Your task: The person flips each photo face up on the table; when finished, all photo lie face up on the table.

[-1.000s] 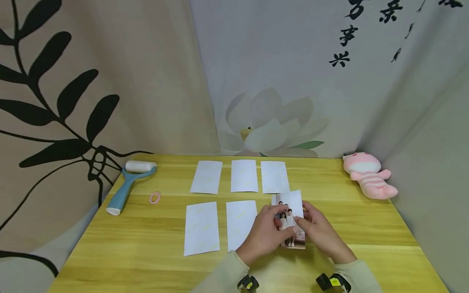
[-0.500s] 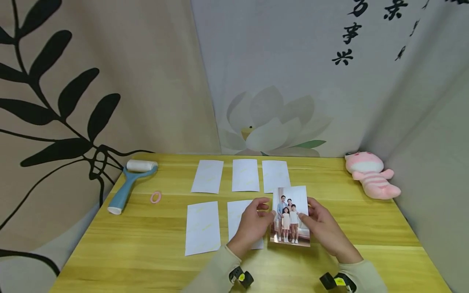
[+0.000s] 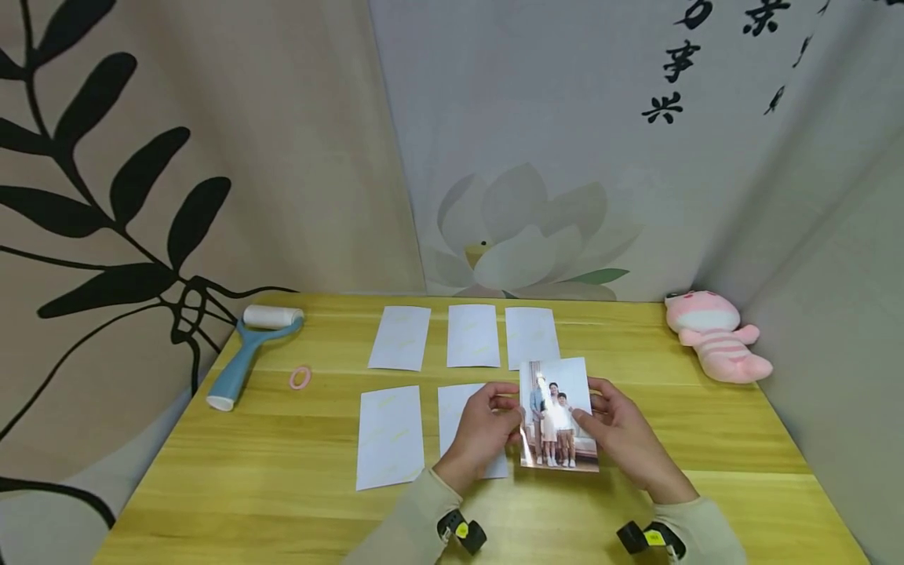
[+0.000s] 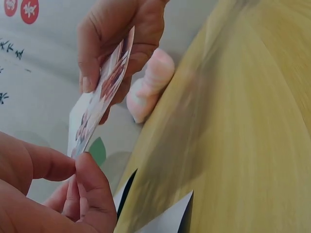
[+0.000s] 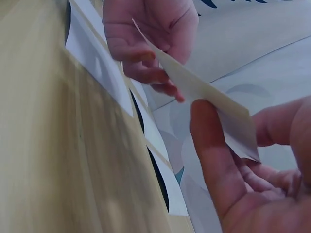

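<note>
A glossy family photo faces up between my two hands, raised off the table, with light glaring on its surface. My left hand pinches its left edge between thumb and fingertip, which the left wrist view shows close up on the photo. The opposite edge is gripped by my right hand, thumb on the printed face and fingers behind. From the right wrist view, the pale back of the photo slants between the hands. White cards lie just beyond and left of it, one partly hidden by my left hand.
Three more white cards form a row at the back of the wooden table. On the left are a blue-handled lint roller and a pink ring. A pink plush toy lies at the back right corner.
My left hand has shifted from over the photo to its left edge, so the whole picture shows. In the last half second the photo has tilted slightly, catching glare.
</note>
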A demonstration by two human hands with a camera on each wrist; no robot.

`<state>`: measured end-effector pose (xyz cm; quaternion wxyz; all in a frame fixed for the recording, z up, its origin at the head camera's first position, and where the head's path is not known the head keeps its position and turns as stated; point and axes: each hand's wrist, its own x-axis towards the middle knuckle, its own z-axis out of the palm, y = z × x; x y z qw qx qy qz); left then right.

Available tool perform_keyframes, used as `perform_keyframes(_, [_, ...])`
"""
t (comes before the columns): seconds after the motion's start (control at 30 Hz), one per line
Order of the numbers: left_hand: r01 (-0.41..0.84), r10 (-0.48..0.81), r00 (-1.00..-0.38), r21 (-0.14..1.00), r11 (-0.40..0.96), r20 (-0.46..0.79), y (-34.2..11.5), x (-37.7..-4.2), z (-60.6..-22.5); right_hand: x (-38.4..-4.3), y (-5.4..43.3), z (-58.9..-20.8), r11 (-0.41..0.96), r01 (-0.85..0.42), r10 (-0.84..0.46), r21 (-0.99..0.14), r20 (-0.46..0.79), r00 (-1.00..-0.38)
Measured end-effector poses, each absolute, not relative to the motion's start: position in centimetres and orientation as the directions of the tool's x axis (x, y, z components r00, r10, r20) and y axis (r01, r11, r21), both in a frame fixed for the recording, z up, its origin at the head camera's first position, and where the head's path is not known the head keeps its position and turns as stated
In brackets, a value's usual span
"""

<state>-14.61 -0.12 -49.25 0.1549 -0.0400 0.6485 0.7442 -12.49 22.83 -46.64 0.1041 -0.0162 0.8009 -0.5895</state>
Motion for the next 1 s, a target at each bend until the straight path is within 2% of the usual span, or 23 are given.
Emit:
perform_keyframes(0.2, [-0.257,0.152,-0.956,0.966,-0.036,-0.249,-0.5,-14.7,-49.7,-13.1,23.0,-47.3,0.372,0.098,-0.079,-0.923,-0.137,-0.987])
perform_keyframes(0.8, [-0.182,0.207,-0.953,0.965,0.190,-0.220,-0.6,-14.0,-49.1,-13.9,23.5,-49.4,0.558,0.155,-0.022,-0.815,-0.201,-0.979])
perform_keyframes(1.0, [-0.185,0.223,-0.946,0.957,0.226,-0.235,-0.6,-13.7,-49.2,-13.9,23.4,-49.6,0.602,0.168,-0.018,-0.780,-0.224,-0.974])
